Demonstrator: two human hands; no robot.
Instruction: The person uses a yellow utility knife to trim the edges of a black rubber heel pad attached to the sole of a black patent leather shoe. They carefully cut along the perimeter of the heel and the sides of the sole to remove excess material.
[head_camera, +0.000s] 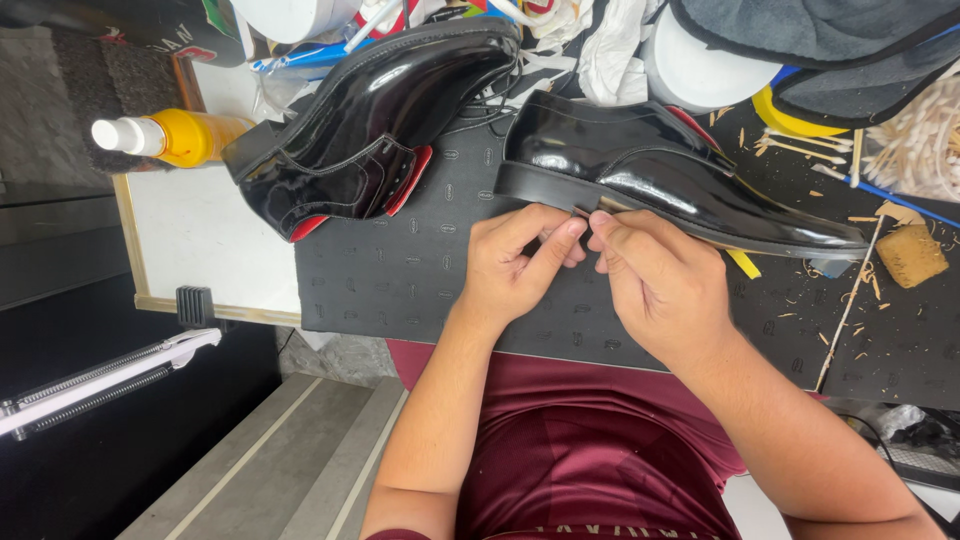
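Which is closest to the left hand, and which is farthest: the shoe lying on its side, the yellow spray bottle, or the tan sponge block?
From the left hand, in the head view:
1. Shoe lying on its side, just above and to the left on the mat.
2. Tan sponge block, far off to the right.
3. Yellow spray bottle, far left at the board's edge.
The last two are nearly too close to call.

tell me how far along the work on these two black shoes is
Done, by the look: both black shoes gleam, and the left shoe is set aside untouched. In hand: left hand and right hand pinch at the sole edge of the right shoe. Left: I cannot tell; yellow strip pokes out under the sole.
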